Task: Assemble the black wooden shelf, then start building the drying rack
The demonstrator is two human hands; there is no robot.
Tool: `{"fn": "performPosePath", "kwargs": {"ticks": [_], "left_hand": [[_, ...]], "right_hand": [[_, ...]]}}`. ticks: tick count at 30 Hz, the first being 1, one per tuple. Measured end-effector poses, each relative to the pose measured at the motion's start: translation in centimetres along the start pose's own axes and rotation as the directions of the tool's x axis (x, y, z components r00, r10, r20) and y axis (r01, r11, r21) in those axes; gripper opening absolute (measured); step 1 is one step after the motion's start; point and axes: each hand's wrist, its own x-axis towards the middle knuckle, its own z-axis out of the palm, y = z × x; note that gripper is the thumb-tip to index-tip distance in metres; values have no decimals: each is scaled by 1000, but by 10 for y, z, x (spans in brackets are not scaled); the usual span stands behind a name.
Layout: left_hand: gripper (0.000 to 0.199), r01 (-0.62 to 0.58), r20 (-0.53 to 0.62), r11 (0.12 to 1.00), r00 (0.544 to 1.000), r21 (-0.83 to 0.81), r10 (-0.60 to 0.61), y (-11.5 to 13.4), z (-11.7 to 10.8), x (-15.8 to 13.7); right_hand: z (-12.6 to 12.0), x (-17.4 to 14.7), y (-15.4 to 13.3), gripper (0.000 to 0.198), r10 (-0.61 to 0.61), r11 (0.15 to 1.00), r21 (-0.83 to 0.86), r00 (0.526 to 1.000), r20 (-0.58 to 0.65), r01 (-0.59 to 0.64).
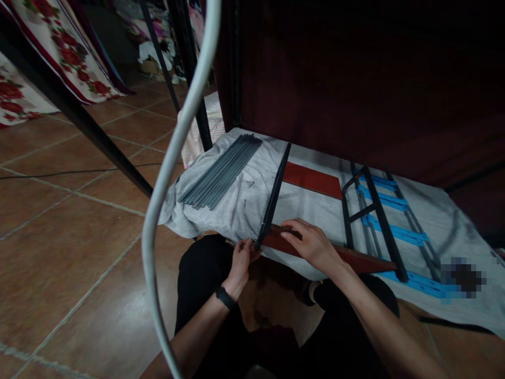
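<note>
From the head view, my left hand (241,260) is closed on the near end of the black bar (275,192), finger and thumb drawn together there. The bar lies on the pale cloth (307,208) in front of me; its long axis runs away from my knees, the far end leaning to my right.

My right hand (313,245) arches over the brown board (359,258), close to the board's left end, with fingers curled; I cannot tell whether they clamp its edge or only rest on it. That board lies crosswise along the cloth's near side, its long axis going left to right, the left end meeting the bar and the right end by the foot of the black frame (381,216).

Farther off, the red board (311,180) also points left to right, spanning between bar and frame. The frame's long sides run away from me, its far end tilted to my left, and blue strips (412,235) lie beyond its right side. Left of the bar I see a few screws (249,183) and a row of grey rods (221,171), side by side, pointing away and rightward.
</note>
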Motion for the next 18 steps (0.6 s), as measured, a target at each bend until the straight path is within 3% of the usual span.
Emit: {"fn": "performPosePath", "kwargs": {"ticks": [2,4,7,8,10,11,13,18], "left_hand": [[24,-138,-52,986,988,94,144,5,-4,4],[19,-295,-73,935,947,194,314,16,-6,15],[19,-406,19,817,899,410,438,44,-2,42],[21,-410,60,750,893,519,447,55,1,52],[25,-362,113,535,890,763,442,76,7,73],[26,-342,120,477,892,809,436,84,11,82],[24,-319,138,398,897,860,420,95,19,97],[17,-266,127,305,903,914,410,100,37,114]], "right_hand": [[0,-3,1,25,-7,1000,-8,1000,-11,7],[-1,-6,1,29,-18,1000,-23,999,-35,17],[-5,-12,-2,34,-44,998,-57,994,-105,38],[-7,-15,-3,35,-50,997,-69,989,-136,40],[-11,-22,-5,33,-48,996,-85,977,-209,30],[-13,-27,-6,32,-44,996,-86,968,-248,23],[-16,-40,-6,28,-38,997,-79,946,-323,13],[-13,-82,3,27,-52,996,-90,884,-465,11]]}}
